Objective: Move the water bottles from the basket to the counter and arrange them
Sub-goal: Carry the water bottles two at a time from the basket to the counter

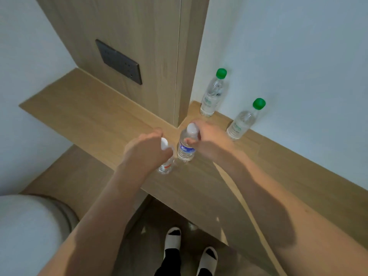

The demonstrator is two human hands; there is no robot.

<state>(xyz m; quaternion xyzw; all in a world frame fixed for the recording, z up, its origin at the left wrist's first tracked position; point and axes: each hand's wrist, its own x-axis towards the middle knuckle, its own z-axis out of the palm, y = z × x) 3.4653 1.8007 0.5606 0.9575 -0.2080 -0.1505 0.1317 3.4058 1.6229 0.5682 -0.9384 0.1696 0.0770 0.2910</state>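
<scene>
Two white-capped water bottles stand upright side by side on the wooden counter [83, 108]. My left hand [146, 149] grips the red-labelled bottle [166, 166] near its top. My right hand [209, 139] grips the neck of the blue-labelled bottle [186, 149]. Two green-capped bottles stand further back against the white wall, one by the corner [213, 94] and one to its right [244, 121]. No basket is in view.
A wooden column with a dark socket panel [119, 61] rises behind the counter. A lower wooden ledge [65, 176] lies left of the counter's front edge, with a pale rounded object [25, 232] at bottom left. My feet in slippers [173, 239] stand on the floor below.
</scene>
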